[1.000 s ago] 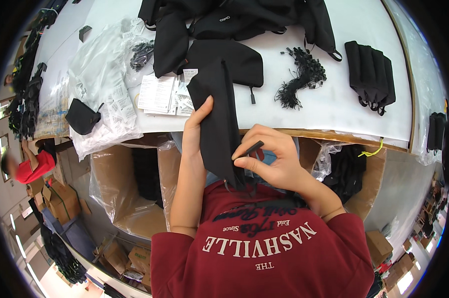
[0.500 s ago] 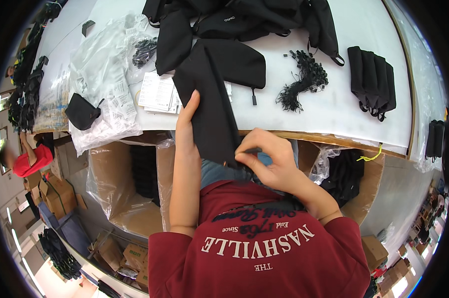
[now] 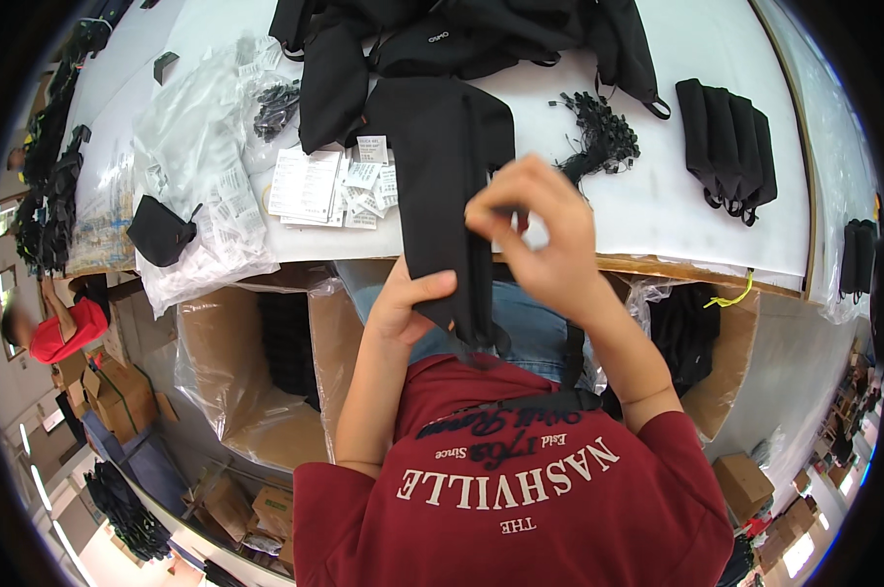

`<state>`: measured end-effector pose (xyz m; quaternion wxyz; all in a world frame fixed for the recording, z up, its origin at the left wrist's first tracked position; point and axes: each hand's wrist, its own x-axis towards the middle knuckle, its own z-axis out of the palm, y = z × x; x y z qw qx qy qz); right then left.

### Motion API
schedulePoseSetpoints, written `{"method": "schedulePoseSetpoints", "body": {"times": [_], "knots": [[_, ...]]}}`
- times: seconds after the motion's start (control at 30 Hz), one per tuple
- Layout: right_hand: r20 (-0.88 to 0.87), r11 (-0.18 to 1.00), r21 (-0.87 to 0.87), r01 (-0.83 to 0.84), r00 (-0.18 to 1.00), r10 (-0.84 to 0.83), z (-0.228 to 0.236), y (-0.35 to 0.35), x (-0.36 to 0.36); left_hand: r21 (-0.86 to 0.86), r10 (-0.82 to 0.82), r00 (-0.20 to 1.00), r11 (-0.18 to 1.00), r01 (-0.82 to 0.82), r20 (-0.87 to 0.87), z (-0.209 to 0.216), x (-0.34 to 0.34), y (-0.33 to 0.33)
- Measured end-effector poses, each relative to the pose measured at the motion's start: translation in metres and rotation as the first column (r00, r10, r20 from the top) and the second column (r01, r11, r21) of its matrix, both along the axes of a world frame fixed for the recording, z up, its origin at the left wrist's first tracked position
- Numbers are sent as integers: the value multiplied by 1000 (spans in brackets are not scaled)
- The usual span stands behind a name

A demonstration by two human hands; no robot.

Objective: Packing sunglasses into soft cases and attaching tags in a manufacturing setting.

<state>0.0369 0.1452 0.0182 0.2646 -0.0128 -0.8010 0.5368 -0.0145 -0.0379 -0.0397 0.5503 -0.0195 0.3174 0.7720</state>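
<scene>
A long black zip pouch (image 3: 430, 186) stretches from above the table's front edge down toward my lap. My left hand (image 3: 403, 305) grips its near end, thumb on top and the other fingers underneath. My right hand (image 3: 544, 235) is pinched at the pouch's right edge, about midway along, on what looks like a dark zipper pull, mostly hidden by the fingers. Another black pouch (image 3: 496, 112) lies behind the held one, largely covered by it. Beside the held pouch, to the left, are white paper slips (image 3: 310, 186) and small printed tags (image 3: 368, 176).
Black pouches (image 3: 481, 39) are heaped at the back of the white table. A bundle of black tag strings (image 3: 598, 132) and a row of pouches (image 3: 725, 147) lie to the right. Left are a clear plastic bag (image 3: 197, 176) and a small black pouch (image 3: 160, 232). Open cartons (image 3: 226, 362) stand below.
My right hand has moved along the pouch's right edge, from its near end to about midway. The pouch and my left hand have come nearer to me, uncovering the tags.
</scene>
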Motion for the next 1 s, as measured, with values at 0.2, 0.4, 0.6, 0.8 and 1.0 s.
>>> {"method": "schedulePoseSetpoints", "body": {"times": [0.2, 0.4, 0.6, 0.8, 1.0], "knots": [[-63, 975, -67, 212, 974, -216, -3, 26, -20, -130, 32, 981, 990, -58, -191, 12, 15, 12], [109, 979, -198, -43, 992, 65, 5, 3, 14, 3, 109, 994, 994, -109, -2, 8, 9, 12], [168, 952, -282, -121, 970, 174, 9, -9, 32, 16, 88, 996, 996, -88, 31, 6, 5, 11], [120, 978, -10, -208, 971, 207, 10, -15, 35, 109, 34, 997, 994, -27, -64, 3, 9, 10], [172, 958, -137, -253, 946, 274, 9, -10, 33, 86, 83, 996, 993, -80, -32, -3, 12, 8]]}}
